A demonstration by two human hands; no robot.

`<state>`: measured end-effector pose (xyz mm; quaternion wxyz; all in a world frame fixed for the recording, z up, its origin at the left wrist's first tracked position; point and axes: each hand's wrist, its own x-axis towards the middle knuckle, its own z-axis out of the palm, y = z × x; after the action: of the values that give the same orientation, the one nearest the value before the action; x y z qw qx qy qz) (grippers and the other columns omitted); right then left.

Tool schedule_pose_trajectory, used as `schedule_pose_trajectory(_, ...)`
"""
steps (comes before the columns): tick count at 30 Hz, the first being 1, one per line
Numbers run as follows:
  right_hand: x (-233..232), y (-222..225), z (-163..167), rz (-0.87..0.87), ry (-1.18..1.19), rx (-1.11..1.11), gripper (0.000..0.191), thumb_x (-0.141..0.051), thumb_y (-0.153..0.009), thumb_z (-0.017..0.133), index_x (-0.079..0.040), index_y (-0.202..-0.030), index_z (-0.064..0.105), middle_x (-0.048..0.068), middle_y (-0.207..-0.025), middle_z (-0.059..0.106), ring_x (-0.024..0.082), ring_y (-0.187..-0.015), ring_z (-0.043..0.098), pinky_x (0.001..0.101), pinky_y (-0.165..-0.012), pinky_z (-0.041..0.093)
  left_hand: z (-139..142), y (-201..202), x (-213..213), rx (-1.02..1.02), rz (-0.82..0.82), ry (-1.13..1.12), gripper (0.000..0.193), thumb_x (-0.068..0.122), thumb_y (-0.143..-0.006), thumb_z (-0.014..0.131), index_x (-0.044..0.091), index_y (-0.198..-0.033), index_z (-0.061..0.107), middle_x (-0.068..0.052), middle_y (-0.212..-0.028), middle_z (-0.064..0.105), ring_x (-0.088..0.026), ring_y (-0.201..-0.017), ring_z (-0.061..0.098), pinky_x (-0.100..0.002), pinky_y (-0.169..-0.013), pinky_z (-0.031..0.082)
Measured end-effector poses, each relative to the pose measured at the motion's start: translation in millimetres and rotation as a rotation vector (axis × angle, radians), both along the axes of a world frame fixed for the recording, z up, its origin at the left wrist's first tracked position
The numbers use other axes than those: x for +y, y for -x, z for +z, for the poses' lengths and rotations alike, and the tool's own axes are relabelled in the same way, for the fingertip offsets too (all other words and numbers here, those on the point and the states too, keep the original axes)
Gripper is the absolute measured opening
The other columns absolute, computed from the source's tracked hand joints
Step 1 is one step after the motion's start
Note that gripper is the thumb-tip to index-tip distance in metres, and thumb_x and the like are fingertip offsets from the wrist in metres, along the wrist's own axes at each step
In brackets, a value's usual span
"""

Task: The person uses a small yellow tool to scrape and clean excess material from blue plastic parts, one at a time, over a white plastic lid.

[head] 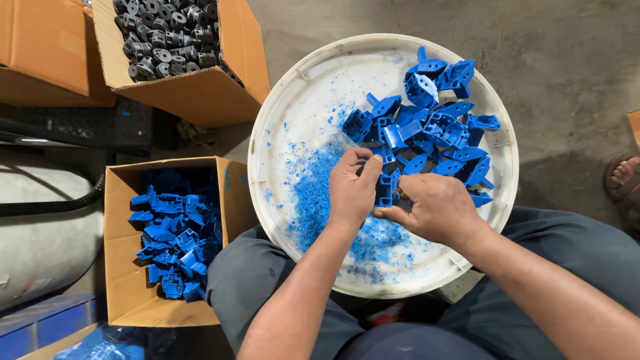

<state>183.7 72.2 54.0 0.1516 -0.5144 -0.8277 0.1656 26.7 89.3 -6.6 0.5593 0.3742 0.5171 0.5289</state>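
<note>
Shavings of blue plastic (319, 193) are scattered over a round white tray (300, 100) rested on the lap, beside a heap of blue parts (440, 127), while one blue part (387, 185) is gripped between the closed left hand (352, 190) and right hand (437, 208).

Both forearms are showing bare to the elbow, no sleeves, no gloves, no watch or rings visible. The left hand (352, 190) and right hand (437, 208) are uncovered, nails cut short. The person is wearing dark grey trousers, plain fabric, creasing over both knees.
</note>
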Motion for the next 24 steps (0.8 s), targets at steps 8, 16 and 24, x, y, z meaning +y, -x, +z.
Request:
schedule_pose_trajectory(8,-2.8,1.6,-4.4,0.007,-0.025,-0.015,0.059,-0.066,-0.077,0.07,-0.01,-0.061,0.06,0.007,-0.06,0.062,0.031,-0.06,0.064,0.044,-0.052,0.048,-2.4,1.1,0.0,-0.067,0.001,0.067,0.013,0.015,-0.097,0.068,0.002,-0.097,0.064,0.0,-0.072,0.06,-0.004,-0.06,0.046,-0.023,-0.05,0.034)
schedule_pose_trajectory(16,-4.6,2.7,-5.3,0.006,-0.025,0.043,0.055,-0.061,-0.079,0.074,-0.01,-0.063,0.06,0.006,-0.061,0.063,0.03,-0.06,0.064,0.0431,-0.054,0.049,-1.5,-0.8,1.5,-0.001,0.039,0.016,0.013,0.014,-0.096,0.069,0.002,-0.097,0.064,0.0,-0.076,0.064,-0.003,-0.066,0.053,-0.023,-0.055,0.041)
schedule_pose_trajectory(24,0.3,-0.3,-1.1,-0.004,-0.044,0.15,0.059,-0.062,-0.073,0.077,-0.005,-0.077,0.061,0.011,-0.069,0.062,0.034,-0.065,0.064,0.044,-0.057,0.049,2.4,-0.8,0.5,-0.066,0.017,0.089,0.013,0.014,-0.094,0.069,0.003,-0.099,0.064,-0.004,-0.08,0.07,-0.005,-0.068,0.06,-0.023,-0.059,0.047)
